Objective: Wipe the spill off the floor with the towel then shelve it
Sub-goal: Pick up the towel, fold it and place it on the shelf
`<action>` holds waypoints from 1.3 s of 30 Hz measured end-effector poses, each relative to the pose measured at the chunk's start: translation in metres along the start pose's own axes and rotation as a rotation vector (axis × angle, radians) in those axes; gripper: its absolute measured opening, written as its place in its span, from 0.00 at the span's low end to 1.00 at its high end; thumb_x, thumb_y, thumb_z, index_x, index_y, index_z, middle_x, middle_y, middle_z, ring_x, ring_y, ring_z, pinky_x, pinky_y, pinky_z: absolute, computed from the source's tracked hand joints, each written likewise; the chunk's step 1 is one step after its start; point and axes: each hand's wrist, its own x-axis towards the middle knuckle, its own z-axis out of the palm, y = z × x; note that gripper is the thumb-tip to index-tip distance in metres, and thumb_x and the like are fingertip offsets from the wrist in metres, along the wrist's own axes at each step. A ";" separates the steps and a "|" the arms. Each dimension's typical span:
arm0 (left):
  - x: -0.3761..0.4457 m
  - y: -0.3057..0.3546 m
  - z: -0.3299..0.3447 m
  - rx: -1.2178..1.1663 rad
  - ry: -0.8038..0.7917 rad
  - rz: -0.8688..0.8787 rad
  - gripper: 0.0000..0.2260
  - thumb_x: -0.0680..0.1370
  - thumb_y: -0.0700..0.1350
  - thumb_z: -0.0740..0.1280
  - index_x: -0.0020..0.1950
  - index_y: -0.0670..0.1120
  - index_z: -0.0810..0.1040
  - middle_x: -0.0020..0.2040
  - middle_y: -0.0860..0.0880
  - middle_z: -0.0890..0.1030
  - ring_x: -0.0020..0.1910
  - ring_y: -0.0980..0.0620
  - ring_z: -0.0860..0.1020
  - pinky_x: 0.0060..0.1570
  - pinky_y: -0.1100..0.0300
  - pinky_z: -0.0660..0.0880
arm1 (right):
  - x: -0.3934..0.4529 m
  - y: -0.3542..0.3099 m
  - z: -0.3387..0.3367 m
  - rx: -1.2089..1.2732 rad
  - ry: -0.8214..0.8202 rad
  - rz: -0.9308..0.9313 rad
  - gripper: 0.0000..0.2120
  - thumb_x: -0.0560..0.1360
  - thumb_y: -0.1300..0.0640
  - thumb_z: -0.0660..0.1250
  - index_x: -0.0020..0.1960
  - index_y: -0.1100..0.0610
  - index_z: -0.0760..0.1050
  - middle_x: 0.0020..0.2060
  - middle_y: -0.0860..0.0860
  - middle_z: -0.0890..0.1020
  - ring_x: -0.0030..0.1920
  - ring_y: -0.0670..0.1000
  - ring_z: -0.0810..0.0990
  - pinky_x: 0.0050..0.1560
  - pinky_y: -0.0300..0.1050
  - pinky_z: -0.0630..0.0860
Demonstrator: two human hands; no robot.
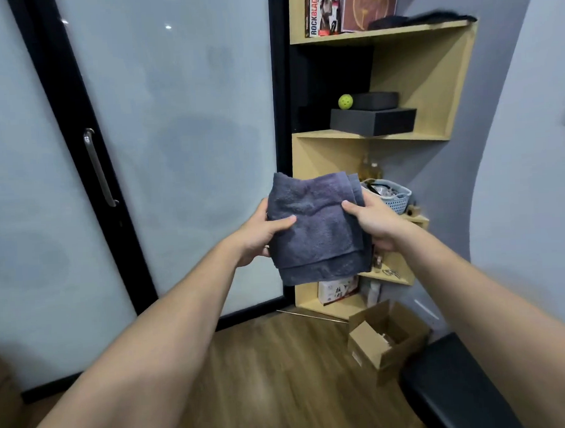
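Head view, left to right: frosted glass door (172, 137) far left; left hand (259, 231) and right hand (376, 222), fingers grasping a folded grey towel (315, 231) by its side edges, held up in the air before the wooden shelf unit (424, 75); cardboard box (386, 342) near right on the wood floor (283, 377).

folded towel (315, 231), both hands gripping, shelves (385, 136)

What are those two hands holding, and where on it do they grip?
A folded grey towel. The left hand grips its left edge and the right hand its right edge, thumbs on the front.
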 end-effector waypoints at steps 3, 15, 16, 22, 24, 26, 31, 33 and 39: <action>0.059 -0.017 0.000 0.049 -0.024 -0.046 0.28 0.78 0.48 0.73 0.70 0.67 0.63 0.65 0.59 0.78 0.62 0.53 0.80 0.51 0.42 0.82 | 0.063 0.031 -0.010 -0.026 -0.027 0.017 0.11 0.84 0.55 0.59 0.63 0.46 0.75 0.59 0.50 0.83 0.59 0.54 0.82 0.64 0.57 0.76; 0.290 -0.056 0.009 0.044 0.102 -0.175 0.15 0.85 0.49 0.60 0.70 0.63 0.66 0.63 0.53 0.80 0.55 0.50 0.82 0.35 0.52 0.80 | 0.278 0.100 -0.066 -0.105 -0.130 0.112 0.10 0.84 0.54 0.58 0.61 0.45 0.74 0.60 0.47 0.81 0.60 0.52 0.80 0.65 0.56 0.75; 0.305 -0.061 0.006 0.028 0.101 -0.187 0.15 0.85 0.49 0.60 0.71 0.63 0.67 0.63 0.53 0.80 0.56 0.49 0.82 0.36 0.51 0.81 | 0.292 0.107 -0.069 -0.091 -0.153 0.131 0.09 0.84 0.55 0.59 0.61 0.45 0.74 0.59 0.48 0.82 0.59 0.52 0.81 0.65 0.58 0.75; 0.396 -0.088 -0.015 -0.007 0.078 -0.252 0.18 0.86 0.49 0.58 0.74 0.65 0.65 0.63 0.56 0.80 0.59 0.48 0.81 0.38 0.48 0.82 | 0.366 0.140 -0.074 -0.064 -0.232 0.271 0.15 0.80 0.57 0.67 0.66 0.49 0.73 0.60 0.50 0.82 0.58 0.54 0.83 0.63 0.59 0.77; 0.429 -0.100 -0.022 -0.005 0.065 -0.268 0.19 0.86 0.50 0.58 0.76 0.65 0.64 0.63 0.55 0.80 0.58 0.48 0.81 0.38 0.48 0.82 | 0.393 0.150 -0.075 -0.085 -0.247 0.303 0.16 0.80 0.57 0.67 0.67 0.48 0.72 0.59 0.48 0.82 0.58 0.53 0.82 0.63 0.58 0.77; 0.468 -0.110 -0.030 -0.011 0.044 -0.278 0.19 0.86 0.50 0.58 0.76 0.64 0.64 0.63 0.54 0.81 0.57 0.49 0.81 0.37 0.49 0.82 | 0.423 0.161 -0.074 -0.094 -0.229 0.317 0.15 0.81 0.58 0.66 0.65 0.45 0.71 0.56 0.46 0.81 0.57 0.51 0.81 0.61 0.56 0.78; 0.561 -0.120 -0.049 -0.026 -0.027 -0.313 0.12 0.86 0.49 0.58 0.63 0.67 0.71 0.62 0.53 0.81 0.55 0.49 0.82 0.41 0.50 0.81 | 0.502 0.181 -0.076 -0.212 -0.107 0.312 0.15 0.81 0.60 0.65 0.64 0.46 0.71 0.62 0.49 0.80 0.57 0.50 0.80 0.56 0.48 0.77; 0.594 -0.123 -0.055 -0.001 -0.056 -0.303 0.12 0.86 0.50 0.58 0.63 0.66 0.72 0.61 0.52 0.82 0.55 0.47 0.82 0.43 0.49 0.78 | 0.529 0.188 -0.080 -0.210 -0.073 0.324 0.15 0.81 0.60 0.65 0.64 0.46 0.71 0.63 0.50 0.80 0.59 0.53 0.80 0.62 0.52 0.76; 0.681 -0.132 -0.059 0.034 -0.169 -0.330 0.17 0.86 0.51 0.58 0.74 0.64 0.67 0.62 0.52 0.82 0.57 0.46 0.82 0.54 0.36 0.80 | 0.583 0.215 -0.092 -0.218 0.029 0.362 0.18 0.81 0.61 0.64 0.70 0.49 0.71 0.62 0.50 0.80 0.61 0.53 0.79 0.63 0.52 0.75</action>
